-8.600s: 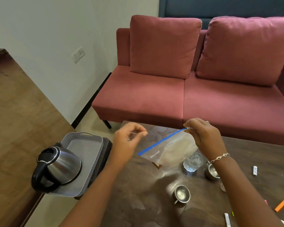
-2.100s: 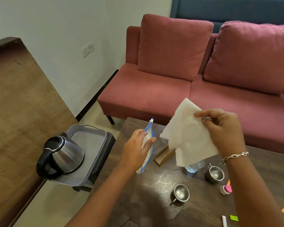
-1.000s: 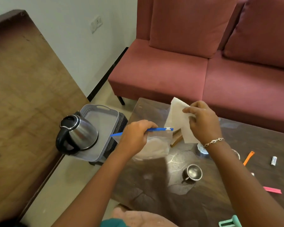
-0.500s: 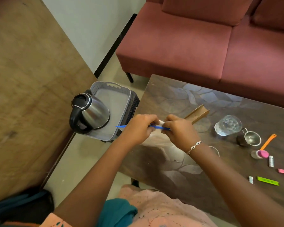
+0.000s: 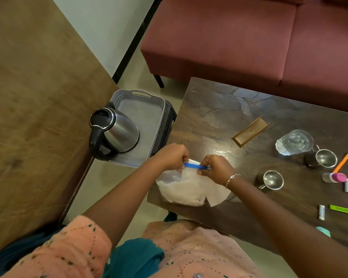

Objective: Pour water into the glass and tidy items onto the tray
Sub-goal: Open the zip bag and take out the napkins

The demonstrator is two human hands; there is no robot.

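At the near table [image 5: 219,109] corner, I see left hand [image 5: 172,157] and right hand [image 5: 217,167] pinching the bag [image 5: 181,189] by its blue zip [image 5: 195,166]; kettle [image 5: 117,135] stands on the tray [image 5: 141,97].

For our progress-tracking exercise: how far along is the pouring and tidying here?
Done: the glass appears to hold water; the kettle stands on the tray. In hand: the left hand and right hand pinch the blue strip of the zip bag. Left: two steel cups stand on the table.
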